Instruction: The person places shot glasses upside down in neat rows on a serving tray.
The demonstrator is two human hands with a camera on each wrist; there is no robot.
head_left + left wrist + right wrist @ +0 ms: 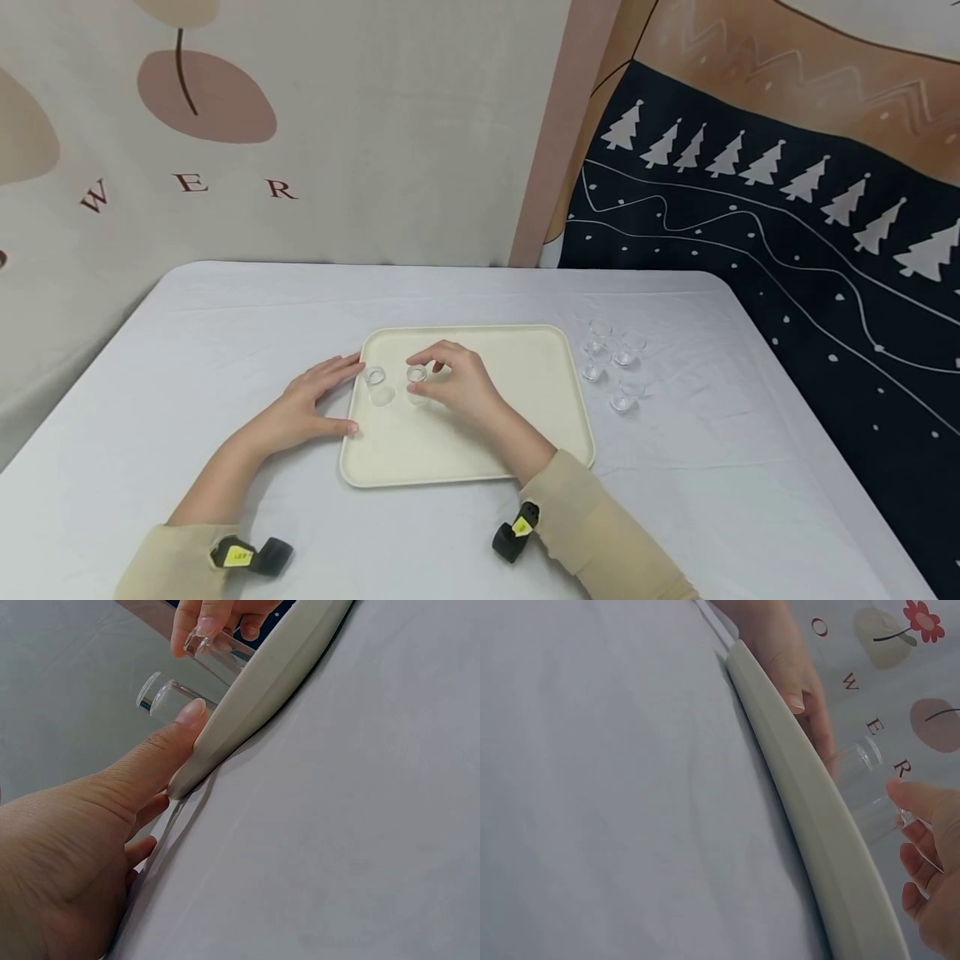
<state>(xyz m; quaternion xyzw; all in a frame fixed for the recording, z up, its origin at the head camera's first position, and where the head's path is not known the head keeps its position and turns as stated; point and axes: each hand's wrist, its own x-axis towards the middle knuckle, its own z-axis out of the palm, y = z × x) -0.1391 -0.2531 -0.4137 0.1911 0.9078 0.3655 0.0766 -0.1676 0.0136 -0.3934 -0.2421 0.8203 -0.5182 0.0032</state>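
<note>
Right hand (462,385) pinches glass (417,375) by top, near second glass (378,385) on tray (420,450). Left hand (300,408) spread wide, touching tray's left edge.

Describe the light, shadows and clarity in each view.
Head view: soft, even light, but the clear cups at right nearly melt into the white tablecloth. Left wrist: dimmer and tilted, with a dark shadow under the tray and highlights on the two cups behind its rim. Right wrist: tilted too, those cups faint against the lettered backdrop.
</note>
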